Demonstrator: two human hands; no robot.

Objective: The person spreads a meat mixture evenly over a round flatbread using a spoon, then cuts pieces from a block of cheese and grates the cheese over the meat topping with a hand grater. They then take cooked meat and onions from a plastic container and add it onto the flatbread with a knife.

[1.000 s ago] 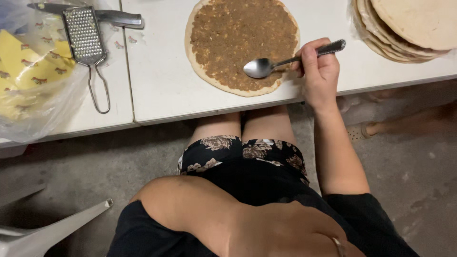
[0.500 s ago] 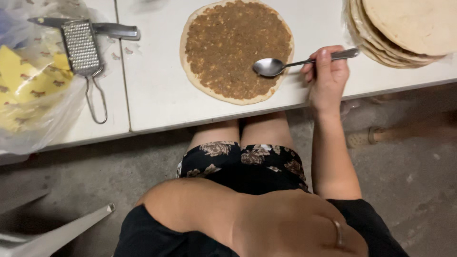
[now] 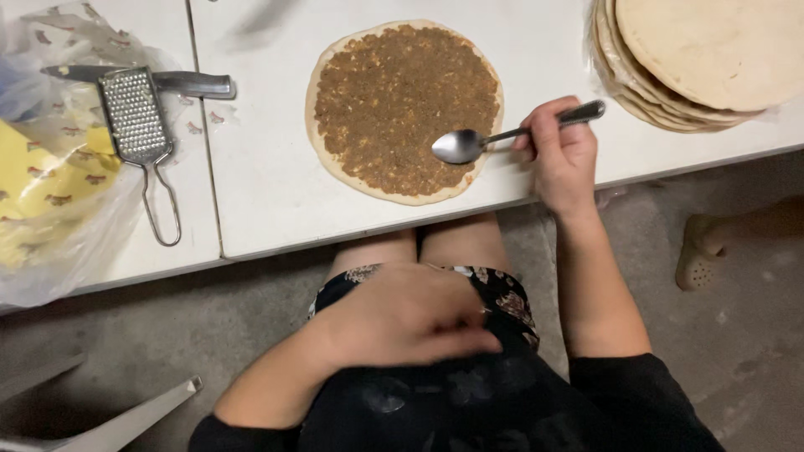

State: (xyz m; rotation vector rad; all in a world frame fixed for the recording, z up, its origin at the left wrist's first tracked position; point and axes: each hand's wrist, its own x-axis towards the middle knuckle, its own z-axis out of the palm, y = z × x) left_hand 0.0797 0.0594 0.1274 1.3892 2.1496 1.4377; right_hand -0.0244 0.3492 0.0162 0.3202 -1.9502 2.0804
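Observation:
A round flatbread (image 3: pixel 405 109) spread with brown minced topping lies on the white table (image 3: pixel 268 176). My right hand (image 3: pixel 563 155) grips a metal spoon (image 3: pixel 469 144) by its handle, the bowl hovering over the flatbread's near right edge. My left hand (image 3: pixel 410 318) rests on my lap below the table, fingers loosely spread, holding nothing.
A stack of plain flatbreads (image 3: pixel 695 59) sits at the table's right end. A small metal grater (image 3: pixel 138 134) and a knife (image 3: pixel 167 81) lie at left beside a clear plastic bag with yellow contents (image 3: pixel 50 201). Someone's foot in a sandal (image 3: pixel 703 251) is at right. A white chair edge (image 3: pixel 126 418) shows at lower left.
The view has shifted. My left hand has come into full sight on my lap. My right hand still holds the spoon at the flatbread's edge.

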